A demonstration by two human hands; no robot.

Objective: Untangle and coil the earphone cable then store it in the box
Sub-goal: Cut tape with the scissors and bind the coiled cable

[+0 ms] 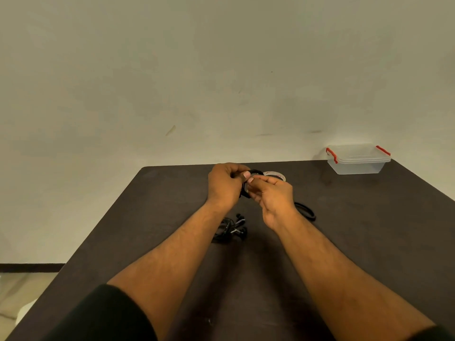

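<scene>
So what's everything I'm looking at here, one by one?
coiled cable: one, black, held up between both hands above the table's far middle
tangled earphones: one bundle, black, on the table between the forearms
cable loop: one, black, on the table just right of the right wrist
tape roll: one, white with red print, on the table behind the hands
box: one, clear with red clips, lid on, far right corner of the table
table: one, dark brown, against a pale wall
left hand: one, fingers curled on the coiled cable
right hand: one, pinching the same coil
</scene>
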